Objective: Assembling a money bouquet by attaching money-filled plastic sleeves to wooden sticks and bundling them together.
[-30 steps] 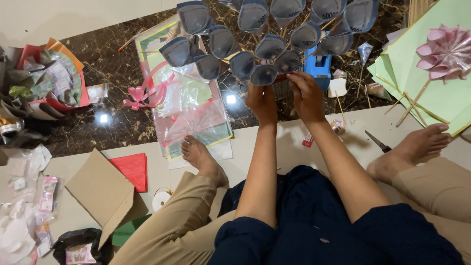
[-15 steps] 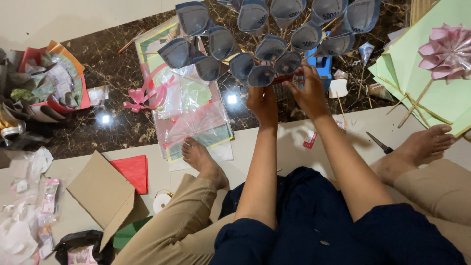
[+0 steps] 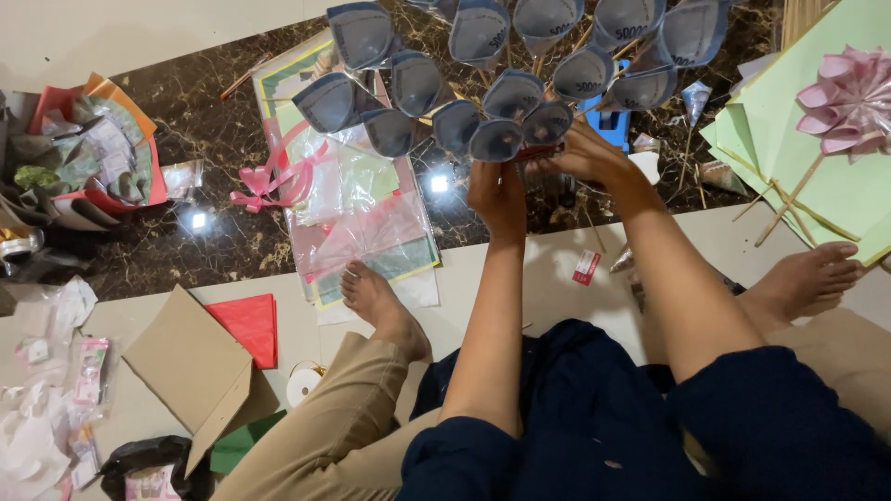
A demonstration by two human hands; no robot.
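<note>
Upper centre of frame: a cluster of blue-grey paper cones (image 3: 483,88), each a banknote rolled into a smooth, open-mouthed funnel, fanned across the top edge on thin wooden sticks. Top row cut off by the frame.

Left hand (image 3: 497,195) was closed around the gathered sticks just below the lowest cones; fingers curled away from camera, so the grip itself was mostly hidden. Right hand (image 3: 589,156) was pinched on the bundle beside it, with something small and red at the fingertips, too small to identify.

Floor: dark speckled stone above, pale tile below. Left of the hands lay crinkled clear cellophane sheets (image 3: 357,227) with a glossy pink ribbon (image 3: 274,181) on their left edge. Right edge: stacked pale green paper (image 3: 817,139) bearing a pleated pink paper flower (image 3: 849,97) on a stick. Lower left: a folded brown cardboard piece (image 3: 190,362) touching red paper (image 3: 246,325). Blue object behind the cones, largely blocked.
</note>
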